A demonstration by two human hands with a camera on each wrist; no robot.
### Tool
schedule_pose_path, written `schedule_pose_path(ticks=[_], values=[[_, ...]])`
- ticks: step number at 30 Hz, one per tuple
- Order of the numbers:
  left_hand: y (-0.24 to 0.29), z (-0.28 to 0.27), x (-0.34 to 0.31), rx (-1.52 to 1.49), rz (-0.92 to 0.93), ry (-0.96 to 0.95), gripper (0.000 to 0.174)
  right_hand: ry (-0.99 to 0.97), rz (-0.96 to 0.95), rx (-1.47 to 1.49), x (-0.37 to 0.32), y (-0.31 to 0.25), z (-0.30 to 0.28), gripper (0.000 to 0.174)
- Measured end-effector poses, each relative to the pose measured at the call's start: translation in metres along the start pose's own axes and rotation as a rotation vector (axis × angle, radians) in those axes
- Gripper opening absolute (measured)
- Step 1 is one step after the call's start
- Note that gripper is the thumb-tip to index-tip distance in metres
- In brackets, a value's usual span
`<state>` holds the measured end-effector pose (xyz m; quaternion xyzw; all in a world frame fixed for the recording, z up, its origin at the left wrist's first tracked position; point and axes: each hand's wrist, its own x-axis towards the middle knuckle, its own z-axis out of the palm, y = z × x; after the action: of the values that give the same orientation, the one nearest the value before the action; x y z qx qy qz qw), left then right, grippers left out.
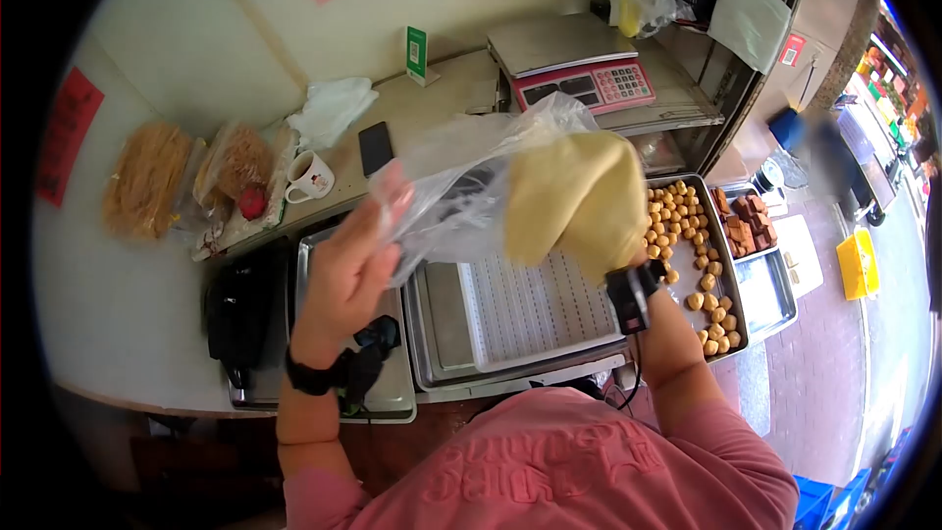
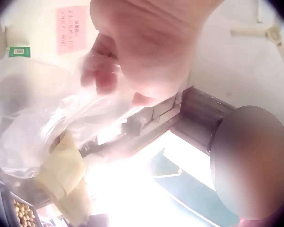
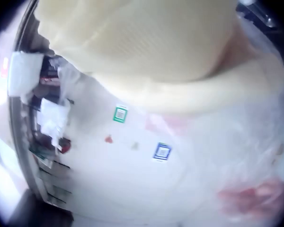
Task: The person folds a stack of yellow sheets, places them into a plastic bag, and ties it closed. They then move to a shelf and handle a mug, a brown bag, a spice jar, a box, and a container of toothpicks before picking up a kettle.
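Note:
A clear plastic bag [image 1: 446, 186] is spread out above the counter, its edge pinched by my left hand [image 1: 341, 265]. Pale yellow bean curd sheets [image 1: 579, 201], folded over loosely, are held up by my right hand [image 1: 640, 257]. Most of that hand is hidden behind the sheets. In the head view the bag overlaps the left side of the sheets. The right wrist view has the sheets [image 3: 132, 42] large at the top, with the thin bag [image 3: 246, 127] around their right end.
Below the hands lies a white perforated tray [image 1: 540, 319]. To its right are a tray of round brown balls [image 1: 726, 319] and brown blocks [image 1: 751, 226]. A scale [image 1: 579, 69], phone [image 1: 375, 148], mug [image 1: 310, 177] and bagged dry goods [image 1: 147, 182] stand along the back.

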<state>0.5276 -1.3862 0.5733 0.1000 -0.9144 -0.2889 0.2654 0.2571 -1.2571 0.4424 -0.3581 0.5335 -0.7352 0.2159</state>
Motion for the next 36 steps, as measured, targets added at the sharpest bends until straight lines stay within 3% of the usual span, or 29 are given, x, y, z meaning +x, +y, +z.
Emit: schedule_pose_path(ticks=[4, 6, 7, 11, 14, 16, 18, 20, 21, 22, 24, 28, 30, 31, 33, 34, 35, 36], values=[[-0.037, 0.047, 0.015, 0.061, -0.07, 0.056, 0.048, -0.014, 0.016, -0.022, -0.035, -0.012, -0.014, 0.022], [-0.04, 0.076, 0.027, 0.168, 0.179, -0.039, 0.054, -0.037, 0.028, -0.025, -0.058, -0.005, -0.004, 0.022], [-0.023, 0.087, 0.028, 0.115, 0.188, -0.148, 0.054, -0.026, 0.028, -0.03, -0.066, -0.002, 0.0, 0.022], [0.012, 0.11, -0.002, 0.269, 0.715, -0.408, 0.054, 0.099, -0.019, 0.003, -0.052, -0.005, -0.009, 0.022], [0.011, 0.123, -0.05, 0.121, 0.788, -0.533, 0.054, 0.208, -0.077, 0.024, -0.03, -0.023, -0.034, 0.022], [-0.007, 0.141, -0.063, -0.136, 0.501, -0.708, 0.056, 0.256, -0.097, 0.02, -0.024, -0.034, -0.051, 0.023], [-0.031, 0.138, -0.05, 0.006, 0.557, -0.472, 0.059, 0.293, -0.104, 0.011, -0.032, -0.04, -0.061, 0.023], [-0.036, 0.117, -0.004, -0.14, 0.339, -0.136, 0.067, 0.311, -0.095, 0.003, -0.045, -0.041, -0.064, 0.023], [-0.03, 0.122, 0.025, -0.662, 0.119, 0.018, 0.072, 0.318, -0.086, -0.001, -0.053, -0.04, -0.065, 0.023], [-0.029, 0.123, 0.05, -0.684, -0.054, 0.038, 0.082, 0.324, -0.083, -0.005, -0.06, -0.041, -0.065, 0.023], [-0.042, 0.155, 0.086, -0.599, -0.174, -0.047, 0.071, 0.333, -0.082, -0.009, -0.076, -0.039, -0.066, 0.023], [-0.049, 0.186, 0.085, -0.439, -0.316, -0.153, 0.051, 0.382, -0.109, -0.026, -0.098, -0.049, -0.082, 0.024], [-0.073, 0.208, 0.058, -1.018, -0.254, -0.169, 0.028, 0.42, -0.121, -0.033, -0.106, -0.055, -0.09, 0.024], [-0.072, 0.206, 0.054, -1.031, -0.252, -0.19, 0.028, 0.434, -0.122, -0.041, -0.109, -0.058, -0.093, 0.024], [-0.072, 0.2, 0.047, -0.639, 0.079, -0.833, 0.023, 0.457, -0.131, -0.062, -0.123, -0.063, -0.099, 0.024], [-0.082, 0.206, 0.054, -0.542, 0.054, -0.714, 0.028, 0.465, -0.134, -0.074, -0.129, -0.065, -0.101, 0.024], [-0.09, 0.211, 0.065, -0.953, -0.232, -0.595, 0.039, 0.473, -0.135, -0.072, -0.134, -0.067, -0.101, 0.024], [-0.081, 0.202, 0.083, -1.168, -0.407, -0.55, 0.041, 0.482, -0.136, -0.081, -0.14, -0.067, -0.101, 0.024]])
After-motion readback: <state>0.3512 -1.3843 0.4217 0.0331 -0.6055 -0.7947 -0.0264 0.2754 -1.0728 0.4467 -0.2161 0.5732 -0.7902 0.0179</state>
